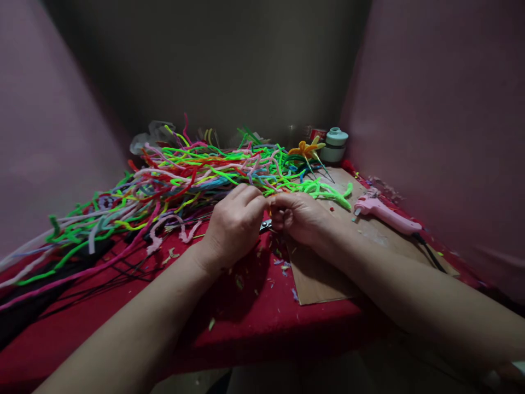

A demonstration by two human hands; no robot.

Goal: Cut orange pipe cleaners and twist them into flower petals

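Observation:
My left hand (237, 225) and my right hand (301, 218) meet at their fingertips above the front middle of the table. Both are closed in a pinch. Between them shows a sliver of orange pipe cleaner (271, 202), mostly covered by the fingers. Just under the hands lies a pair of scissors (266, 225), with only the part near its pivot visible. Behind the hands spreads a big heap of colourful pipe cleaners (213, 164). Bright green pipe cleaners (326, 190) lie beyond my right hand, close to an orange pipe-cleaner flower (305, 149) on a stem.
A pink glue gun (385, 214) with a black cord rests on a cardboard sheet (324, 282) at the right. A pale green bottle (335, 143) stands at the back. Scraps litter the red tablecloth (246, 317). Pink walls (443, 109) flank both sides.

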